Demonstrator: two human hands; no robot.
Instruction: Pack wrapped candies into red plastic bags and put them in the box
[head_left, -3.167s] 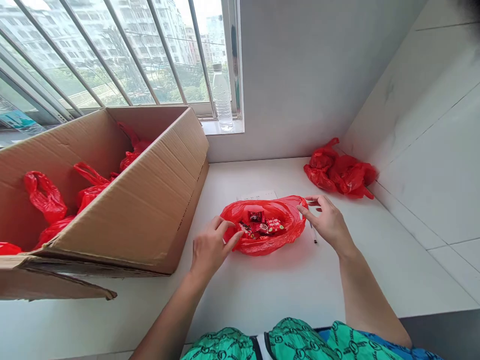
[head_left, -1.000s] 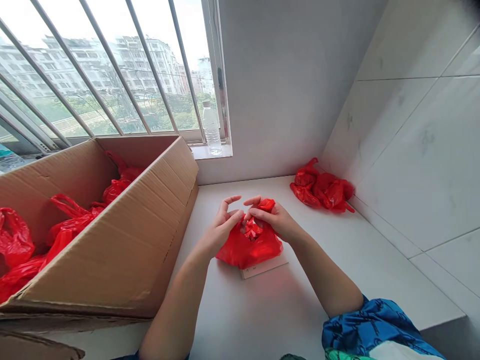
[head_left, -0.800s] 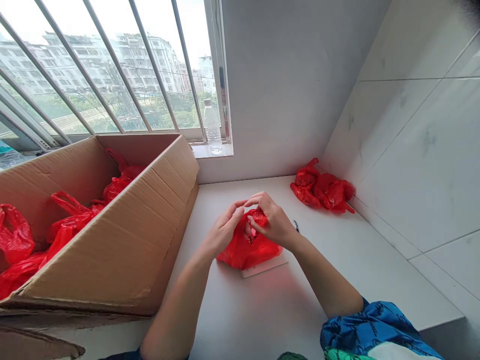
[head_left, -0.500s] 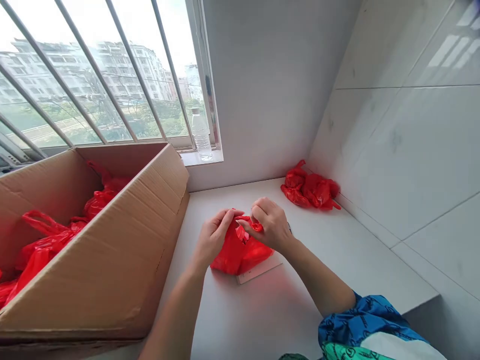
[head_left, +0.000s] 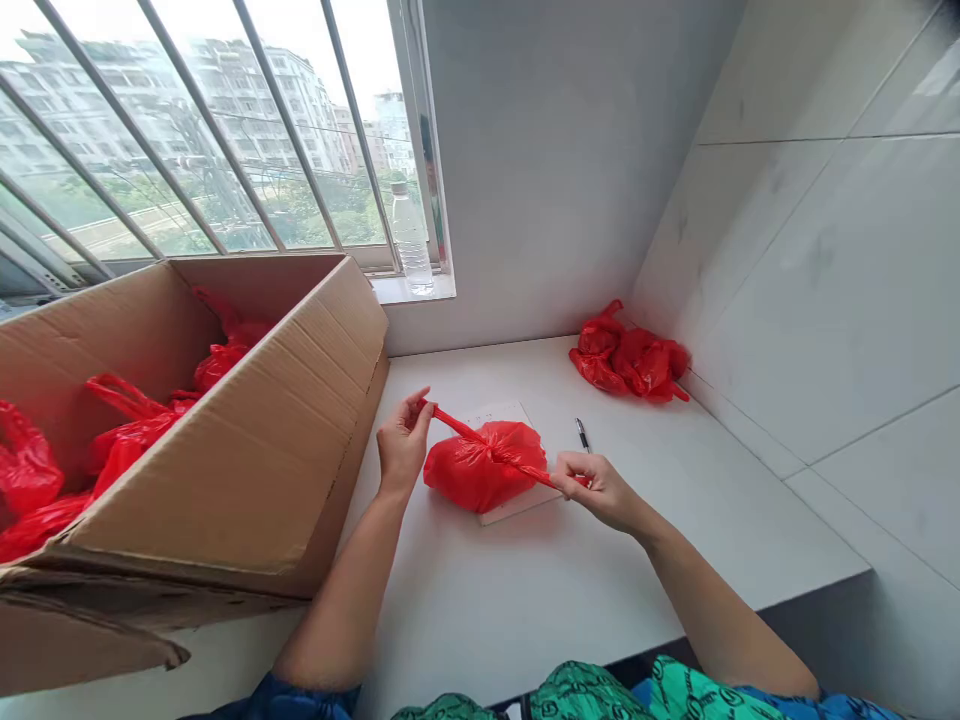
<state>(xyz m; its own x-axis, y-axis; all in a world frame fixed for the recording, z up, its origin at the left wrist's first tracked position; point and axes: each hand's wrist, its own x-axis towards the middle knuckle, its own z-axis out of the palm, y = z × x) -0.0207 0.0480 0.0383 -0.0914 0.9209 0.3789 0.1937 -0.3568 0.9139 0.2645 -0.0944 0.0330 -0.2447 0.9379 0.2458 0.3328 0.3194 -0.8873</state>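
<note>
A full red plastic bag (head_left: 480, 475) rests on the white tabletop, gathered and twisted at its middle, partly over a white paper or booklet (head_left: 517, 510). My left hand (head_left: 405, 440) pinches one stretched handle of it, up and to the left. On the other side my right hand (head_left: 596, 490) is closed round the opposite handle, pulled out taut to the right. What the bag contains is hidden.
A large open cardboard box (head_left: 247, 470) holding several red bags (head_left: 135, 430) stands at the left. Red bags (head_left: 630, 355) lie in the back right corner. A black pen (head_left: 583, 435) lies beyond my right hand. A clear bottle (head_left: 412, 240) stands on the windowsill.
My hands have moved apart from over the bag's top, drawing its handles out to both sides. The bag now looks closed at the middle, and the pen shows more fully. The view has shifted slightly.
</note>
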